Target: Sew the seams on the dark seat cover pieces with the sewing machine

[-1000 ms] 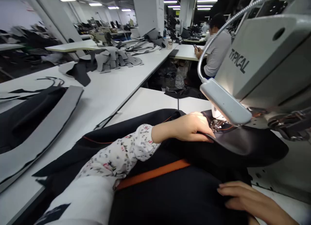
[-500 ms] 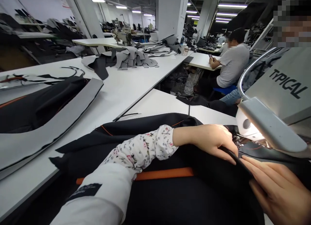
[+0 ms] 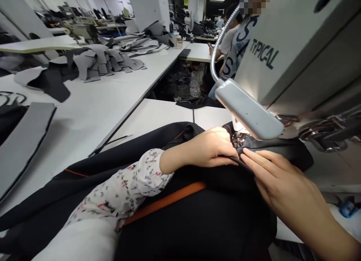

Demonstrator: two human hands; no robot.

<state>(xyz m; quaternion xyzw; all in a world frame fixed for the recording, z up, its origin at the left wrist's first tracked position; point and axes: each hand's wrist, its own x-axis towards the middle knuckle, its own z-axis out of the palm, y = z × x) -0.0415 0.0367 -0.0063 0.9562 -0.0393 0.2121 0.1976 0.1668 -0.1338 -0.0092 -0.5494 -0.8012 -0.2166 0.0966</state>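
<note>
A worker's left hand, in a floral sleeve, curls firmly around a folded edge of black fabric, its fingertips buried in the cloth. The right hand lies just beside it, fingers extended along the fold and thumb hidden, so whether it is grasping cannot be told. The fabric, crossed by an orange strip, spreads over the worktop and reaches the presser foot of a TYPICAL sewing machine, half hidden under a gooseneck lamp. Grey cut pieces lie heaped on a farther worktop. A co-worker sits beyond, partly blocked by the machine.
</note>
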